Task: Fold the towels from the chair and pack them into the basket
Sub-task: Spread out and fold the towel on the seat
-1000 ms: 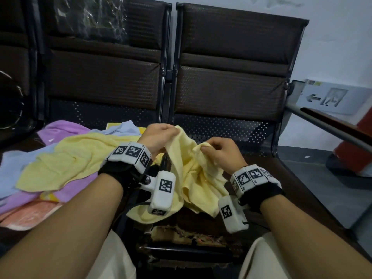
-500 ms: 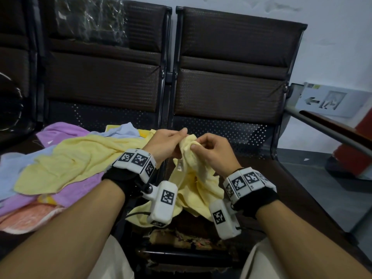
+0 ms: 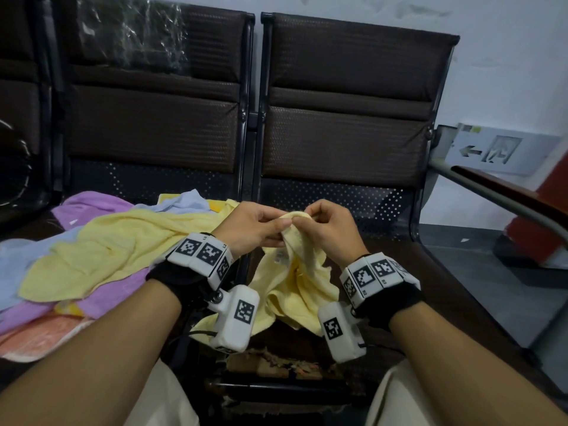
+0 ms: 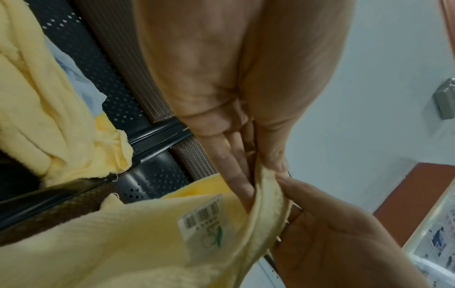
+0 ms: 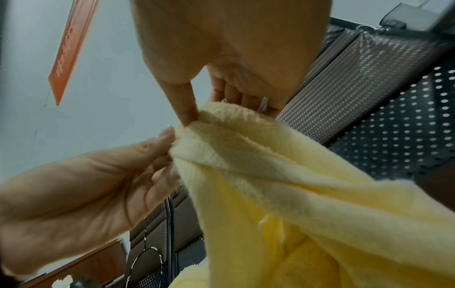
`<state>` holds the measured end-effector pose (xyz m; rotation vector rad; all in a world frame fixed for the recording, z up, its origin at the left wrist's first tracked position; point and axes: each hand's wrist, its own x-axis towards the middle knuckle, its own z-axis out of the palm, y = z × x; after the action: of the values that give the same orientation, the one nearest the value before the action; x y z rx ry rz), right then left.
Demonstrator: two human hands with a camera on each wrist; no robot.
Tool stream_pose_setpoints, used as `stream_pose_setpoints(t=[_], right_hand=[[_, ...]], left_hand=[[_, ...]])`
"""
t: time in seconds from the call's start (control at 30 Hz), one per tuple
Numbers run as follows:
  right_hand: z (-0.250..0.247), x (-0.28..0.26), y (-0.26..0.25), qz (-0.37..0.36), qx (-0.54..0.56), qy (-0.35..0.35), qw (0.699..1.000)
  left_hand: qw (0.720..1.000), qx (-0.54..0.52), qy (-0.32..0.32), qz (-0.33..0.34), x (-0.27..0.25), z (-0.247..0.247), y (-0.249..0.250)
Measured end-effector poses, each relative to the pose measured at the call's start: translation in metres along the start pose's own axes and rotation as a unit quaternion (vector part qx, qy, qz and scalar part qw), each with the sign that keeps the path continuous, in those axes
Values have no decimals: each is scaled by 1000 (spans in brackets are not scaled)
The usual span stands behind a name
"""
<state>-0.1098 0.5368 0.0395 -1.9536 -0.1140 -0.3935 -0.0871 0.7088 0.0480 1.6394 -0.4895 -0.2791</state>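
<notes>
A pale yellow towel hangs in front of me over the right seat, bunched, with a barcode label on it. Both hands hold its top edge close together. My left hand pinches the edge between thumb and fingers. My right hand pinches the same edge just to the right, thumb against the cloth. A pile of towels lies on the left seat: yellow, purple, light blue and orange.
Dark brown chairs stand in a row against a white wall. A metal armrest runs along the right. The right seat's front edge is torn. A dark rounded thing with a wire rim sits at the far left.
My hands have come together along the towel's top edge, from well apart to almost touching. The towel now hangs narrower and more bunched.
</notes>
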Motion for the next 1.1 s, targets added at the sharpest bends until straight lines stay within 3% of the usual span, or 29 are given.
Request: stream_pose_setpoints(t=[0.1, 0.23, 0.4, 0.47, 0.53, 0.6, 0.7, 0.77, 0.8, 0.9, 0.93, 1.0, 1.1], right_hand=[[-4, 0, -1, -16, -19, -19, 1000], [-10, -1, 2, -56, -89, -47, 993], [-24, -2, 10, -101, -257, -120, 954], [-31, -4, 15, -92, -343, -173, 919], [-40, -5, 24, -81, -435, -216, 871], [-48, -7, 32, -43, -510, -257, 820], [-57, -12, 46, 34, -596, -302, 743], [-64, -15, 53, 92, -620, -298, 720], [-67, -16, 54, 121, -601, -287, 736], [-78, -17, 51, 162, -459, -217, 846], [-81, -18, 48, 156, -430, -185, 870], [-85, -20, 44, 128, -422, -124, 889], [-84, -25, 34, 90, -462, -89, 878]], left_hand=[[1000, 19, 19, 7, 0, -1, 2], [993, 5, 115, 11, 2, -7, 5], [977, -85, 195, -22, 1, -17, 10], [955, -217, 198, -25, -3, -28, 13], [916, -335, 220, -39, -6, -43, 12], [887, -372, 260, -87, -7, -56, 6], [890, -327, 273, -160, -9, -62, 0], [904, -297, 246, -186, -11, -60, 0], [910, -269, 249, -192, -11, -60, 1], [920, -127, 324, -179, -7, -64, 4], [922, -65, 339, -172, -6, -65, 3], [920, 65, 353, -158, -4, -67, -2], [906, 153, 365, -147, -9, -68, -10]])
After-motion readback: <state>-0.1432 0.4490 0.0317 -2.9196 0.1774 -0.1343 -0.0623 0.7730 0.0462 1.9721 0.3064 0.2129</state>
